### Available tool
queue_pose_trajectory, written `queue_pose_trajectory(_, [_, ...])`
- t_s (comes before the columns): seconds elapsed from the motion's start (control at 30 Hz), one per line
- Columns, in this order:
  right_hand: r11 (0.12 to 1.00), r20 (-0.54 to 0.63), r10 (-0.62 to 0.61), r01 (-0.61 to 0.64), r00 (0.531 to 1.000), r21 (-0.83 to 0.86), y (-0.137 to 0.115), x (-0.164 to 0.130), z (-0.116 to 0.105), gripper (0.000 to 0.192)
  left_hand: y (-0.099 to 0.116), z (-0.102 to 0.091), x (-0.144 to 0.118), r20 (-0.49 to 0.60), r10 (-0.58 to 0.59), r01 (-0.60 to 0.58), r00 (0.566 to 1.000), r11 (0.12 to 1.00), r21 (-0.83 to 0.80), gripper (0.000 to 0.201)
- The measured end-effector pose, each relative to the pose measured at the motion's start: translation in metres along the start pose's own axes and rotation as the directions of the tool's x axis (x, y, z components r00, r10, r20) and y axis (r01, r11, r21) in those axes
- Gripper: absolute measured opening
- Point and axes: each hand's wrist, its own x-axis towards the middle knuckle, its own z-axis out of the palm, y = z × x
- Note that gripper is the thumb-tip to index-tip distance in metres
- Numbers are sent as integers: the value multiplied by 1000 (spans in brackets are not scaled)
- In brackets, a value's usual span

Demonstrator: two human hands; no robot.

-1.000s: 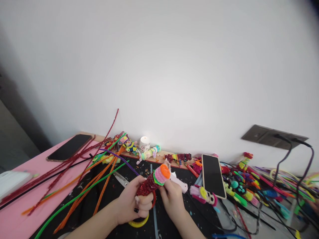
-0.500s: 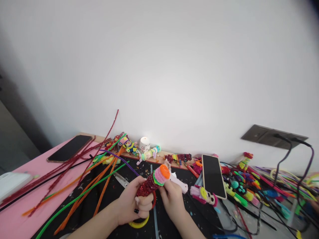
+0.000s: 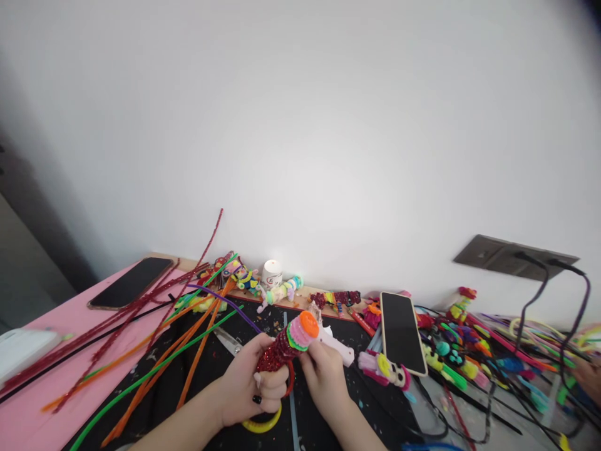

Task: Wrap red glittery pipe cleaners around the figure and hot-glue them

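Note:
My left hand (image 3: 248, 385) grips the sparkly red stem of a pipe-cleaner figure (image 3: 286, 341), whose top end carries pink, green and orange coiled discs. My right hand (image 3: 323, 376) pinches the figure just under those discs, fingers closed on it. Both hands hover low over a black mat (image 3: 197, 382). A yellow ring (image 3: 263, 423) lies under my left hand. A white glue gun (image 3: 335, 344) rests just behind my right hand.
Long red, orange, green and purple pipe cleaners (image 3: 154, 338) fan out to the left over a pink mat (image 3: 37, 388). Two phones (image 3: 129, 282) (image 3: 401, 332) lie flat. Small finished figures (image 3: 282, 289) line the wall. Scissors (image 3: 230, 341), a tangle of colourful pieces and black cables (image 3: 474, 363) fill the right.
Nothing has visibly changed in the grip; the view shifted very slightly and another person's hand edges in at the far right.

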Motion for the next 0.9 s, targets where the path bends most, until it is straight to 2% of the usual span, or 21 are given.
queue_pose_trajectory(0.43, [998,21,36,-37,999,55,1,-1,1,23,3,-2,-1,-13,6,-6,1000,1000,0,48])
queue_pose_trajectory(0.9, [1000,7,7,-7,1000,8,1,-1,1,26,0,-1,-1,-24,2,-1,1000,1000,11,47])
